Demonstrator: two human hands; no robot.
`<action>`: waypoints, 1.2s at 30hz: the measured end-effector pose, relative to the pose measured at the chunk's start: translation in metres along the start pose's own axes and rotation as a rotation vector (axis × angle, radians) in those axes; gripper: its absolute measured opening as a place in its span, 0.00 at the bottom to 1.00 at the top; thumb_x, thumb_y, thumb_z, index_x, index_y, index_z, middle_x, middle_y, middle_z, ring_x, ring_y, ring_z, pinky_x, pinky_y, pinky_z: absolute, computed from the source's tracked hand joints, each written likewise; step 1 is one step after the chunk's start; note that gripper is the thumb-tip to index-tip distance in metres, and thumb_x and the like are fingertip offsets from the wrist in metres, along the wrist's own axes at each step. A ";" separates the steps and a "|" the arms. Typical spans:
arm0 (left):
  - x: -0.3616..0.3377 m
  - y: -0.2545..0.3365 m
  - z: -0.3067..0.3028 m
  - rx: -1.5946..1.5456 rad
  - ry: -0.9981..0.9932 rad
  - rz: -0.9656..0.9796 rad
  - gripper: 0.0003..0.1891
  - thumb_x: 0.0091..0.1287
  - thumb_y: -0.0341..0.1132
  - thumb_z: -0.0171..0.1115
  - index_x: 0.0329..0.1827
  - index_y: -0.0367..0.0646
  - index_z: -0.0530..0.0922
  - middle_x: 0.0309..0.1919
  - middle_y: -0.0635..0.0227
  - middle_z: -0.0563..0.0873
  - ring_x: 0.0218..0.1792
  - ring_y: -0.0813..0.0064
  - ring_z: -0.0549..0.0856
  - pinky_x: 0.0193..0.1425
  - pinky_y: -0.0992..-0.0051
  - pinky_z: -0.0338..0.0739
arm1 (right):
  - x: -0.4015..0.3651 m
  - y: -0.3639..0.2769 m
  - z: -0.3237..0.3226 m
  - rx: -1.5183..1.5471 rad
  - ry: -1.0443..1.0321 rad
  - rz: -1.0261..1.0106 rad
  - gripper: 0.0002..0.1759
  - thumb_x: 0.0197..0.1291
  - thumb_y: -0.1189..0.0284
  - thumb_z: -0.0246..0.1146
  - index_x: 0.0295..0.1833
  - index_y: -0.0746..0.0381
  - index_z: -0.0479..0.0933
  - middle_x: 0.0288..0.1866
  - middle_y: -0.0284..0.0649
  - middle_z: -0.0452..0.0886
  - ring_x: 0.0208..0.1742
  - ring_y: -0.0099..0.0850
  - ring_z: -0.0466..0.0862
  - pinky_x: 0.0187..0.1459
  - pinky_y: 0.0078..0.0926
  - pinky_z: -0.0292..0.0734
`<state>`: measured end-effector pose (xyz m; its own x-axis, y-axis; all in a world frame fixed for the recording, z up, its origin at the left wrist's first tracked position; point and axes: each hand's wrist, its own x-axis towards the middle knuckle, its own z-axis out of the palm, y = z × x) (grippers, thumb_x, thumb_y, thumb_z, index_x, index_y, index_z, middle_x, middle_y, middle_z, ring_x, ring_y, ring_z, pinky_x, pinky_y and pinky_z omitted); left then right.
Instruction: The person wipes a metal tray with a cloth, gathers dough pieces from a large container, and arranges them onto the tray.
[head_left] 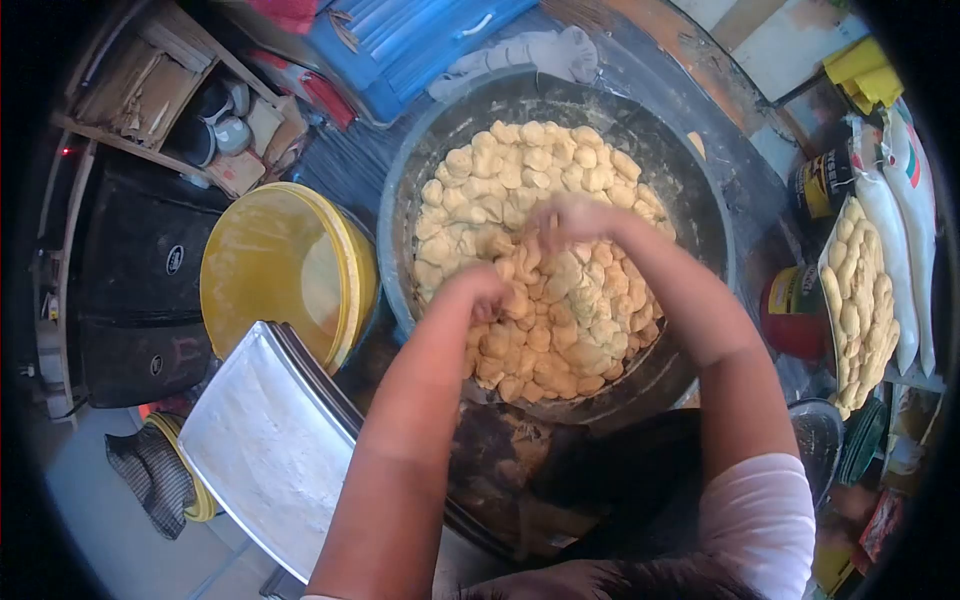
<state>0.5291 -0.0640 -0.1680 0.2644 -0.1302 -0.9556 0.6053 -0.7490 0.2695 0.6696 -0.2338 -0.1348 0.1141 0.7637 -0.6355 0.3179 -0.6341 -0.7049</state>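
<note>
Dough [600, 320] lumps under both hands' grip [485, 297]

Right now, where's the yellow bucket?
In the head view, the yellow bucket is left of the big round basin, right beside its rim, just above the metal trays in the picture.

And we're looking from the wearer's head, one camera only, facing forward and steeply down, close above the big round basin [708, 250], both forearms [395, 420] reaching up the view.
</note>
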 end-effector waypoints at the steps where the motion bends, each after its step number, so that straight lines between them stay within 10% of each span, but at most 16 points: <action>1: 0.005 0.002 -0.012 0.023 0.209 0.005 0.47 0.45 0.60 0.72 0.66 0.40 0.70 0.63 0.51 0.74 0.55 0.54 0.81 0.59 0.58 0.73 | 0.006 0.001 -0.018 -0.036 0.183 0.059 0.46 0.43 0.47 0.71 0.67 0.56 0.67 0.69 0.49 0.60 0.61 0.48 0.73 0.59 0.39 0.73; 3: 0.001 0.001 -0.021 -0.191 0.663 0.013 0.54 0.41 0.61 0.74 0.72 0.47 0.63 0.69 0.48 0.65 0.63 0.48 0.74 0.64 0.57 0.71 | 0.038 0.030 -0.020 -0.107 0.700 0.152 0.46 0.44 0.41 0.68 0.68 0.49 0.68 0.73 0.48 0.57 0.71 0.53 0.61 0.64 0.53 0.65; 6: 0.017 -0.007 -0.020 -0.202 1.088 0.205 0.61 0.39 0.61 0.76 0.76 0.47 0.53 0.74 0.49 0.53 0.74 0.49 0.56 0.72 0.57 0.59 | 0.059 -0.008 0.023 -0.363 0.670 0.460 0.48 0.44 0.37 0.65 0.71 0.45 0.64 0.74 0.50 0.54 0.76 0.56 0.48 0.64 0.73 0.53; 9: 0.013 -0.003 -0.026 -0.068 0.677 0.167 0.67 0.35 0.60 0.79 0.77 0.53 0.45 0.76 0.48 0.39 0.76 0.49 0.41 0.77 0.55 0.47 | 0.087 0.037 0.045 -0.413 0.572 0.234 0.48 0.44 0.37 0.64 0.71 0.41 0.63 0.75 0.51 0.52 0.78 0.56 0.40 0.58 0.86 0.45; 14: 0.012 0.011 0.004 0.072 0.379 0.273 0.72 0.28 0.60 0.81 0.78 0.52 0.44 0.76 0.47 0.37 0.76 0.50 0.45 0.77 0.57 0.48 | 0.012 0.025 0.076 -0.410 0.273 0.031 0.43 0.46 0.45 0.66 0.69 0.47 0.66 0.73 0.57 0.53 0.73 0.62 0.52 0.68 0.55 0.60; 19: -0.011 0.021 0.052 0.329 0.235 0.158 0.71 0.29 0.59 0.81 0.77 0.47 0.46 0.76 0.48 0.45 0.75 0.54 0.51 0.76 0.62 0.53 | -0.039 0.003 0.083 -0.532 -0.196 -0.077 0.39 0.40 0.47 0.72 0.60 0.51 0.75 0.65 0.55 0.63 0.65 0.59 0.64 0.63 0.45 0.67; 22: -0.006 0.025 0.021 0.380 -0.168 0.255 0.60 0.36 0.59 0.78 0.73 0.41 0.59 0.74 0.54 0.56 0.68 0.54 0.69 0.71 0.62 0.62 | -0.030 0.022 0.027 -0.138 0.007 -0.070 0.42 0.41 0.41 0.70 0.60 0.54 0.76 0.67 0.54 0.62 0.67 0.54 0.65 0.64 0.43 0.66; 26: -0.021 0.018 -0.021 -0.038 0.638 0.275 0.52 0.47 0.65 0.69 0.73 0.46 0.61 0.75 0.50 0.53 0.70 0.51 0.64 0.71 0.53 0.59 | -0.004 0.052 0.011 -0.321 0.610 0.245 0.50 0.40 0.37 0.68 0.68 0.51 0.68 0.74 0.51 0.57 0.73 0.52 0.57 0.68 0.46 0.61; 30: 0.045 -0.013 0.015 0.060 0.506 0.091 0.69 0.33 0.74 0.69 0.78 0.54 0.44 0.77 0.56 0.38 0.75 0.44 0.34 0.70 0.32 0.38 | 0.024 0.042 0.055 -0.197 0.600 0.442 0.56 0.36 0.33 0.68 0.71 0.49 0.63 0.77 0.54 0.45 0.75 0.57 0.49 0.70 0.53 0.56; 36: 0.021 -0.008 0.057 0.079 0.337 0.163 0.76 0.27 0.72 0.74 0.78 0.47 0.41 0.76 0.47 0.40 0.76 0.46 0.42 0.76 0.51 0.47 | -0.022 0.040 0.108 -0.291 0.141 0.264 0.71 0.28 0.37 0.75 0.77 0.49 0.46 0.77 0.58 0.40 0.75 0.63 0.47 0.70 0.51 0.57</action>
<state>0.4870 -0.0976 -0.1968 0.5928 -0.0407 -0.8044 0.4784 -0.7857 0.3923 0.5784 -0.2892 -0.1826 0.3481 0.6017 -0.7189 0.5110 -0.7647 -0.3926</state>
